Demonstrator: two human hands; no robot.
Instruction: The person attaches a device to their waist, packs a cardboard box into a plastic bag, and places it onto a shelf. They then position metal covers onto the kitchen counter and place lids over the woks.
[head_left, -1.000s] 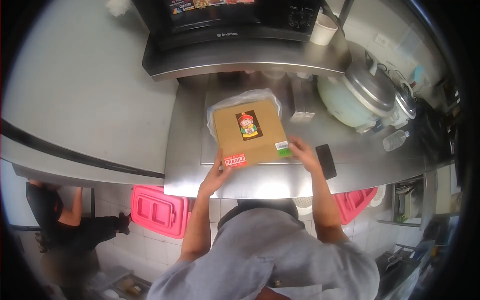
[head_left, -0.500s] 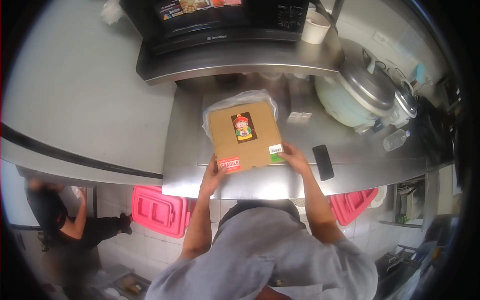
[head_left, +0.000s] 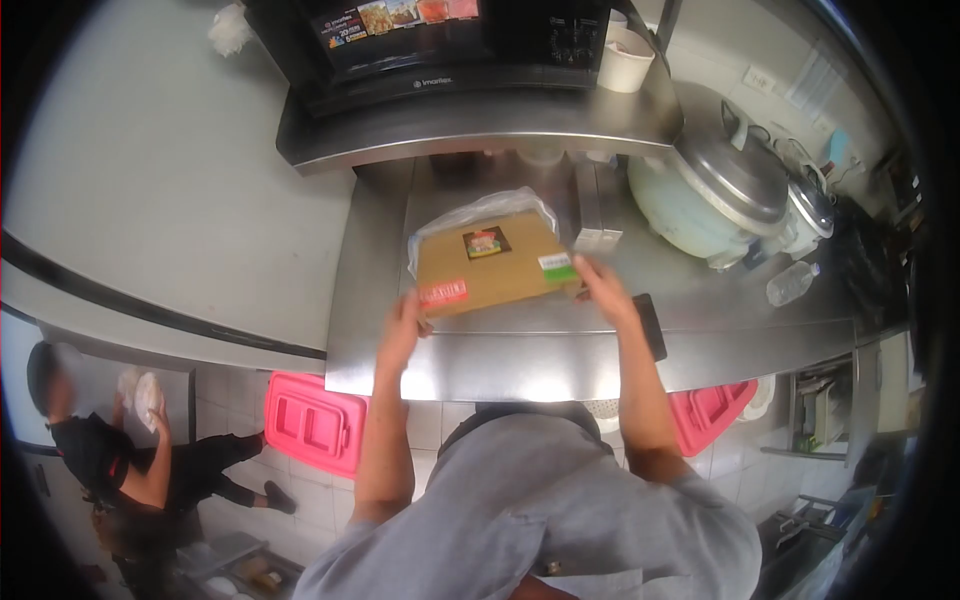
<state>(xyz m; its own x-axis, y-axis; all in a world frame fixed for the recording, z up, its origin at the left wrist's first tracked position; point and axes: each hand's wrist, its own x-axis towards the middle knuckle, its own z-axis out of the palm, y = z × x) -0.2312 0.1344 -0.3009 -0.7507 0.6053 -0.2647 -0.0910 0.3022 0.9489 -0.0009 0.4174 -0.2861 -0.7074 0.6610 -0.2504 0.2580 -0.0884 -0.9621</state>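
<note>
Left hand [head_left: 403, 328]: fingers grip the box's [head_left: 500, 281] left corner.
Right hand [head_left: 606, 292]: fingers grip its right corner.
Box position: tilted, toward the counter's [head_left: 500, 365] front edge.
Obscured: red label [head_left: 443, 292], blurred; phone [head_left: 652, 330], partly hidden.

1 flat brown cardboard box [head_left: 505, 278]; closed, apparently tilted, over the counter [head_left: 490, 365].
</note>
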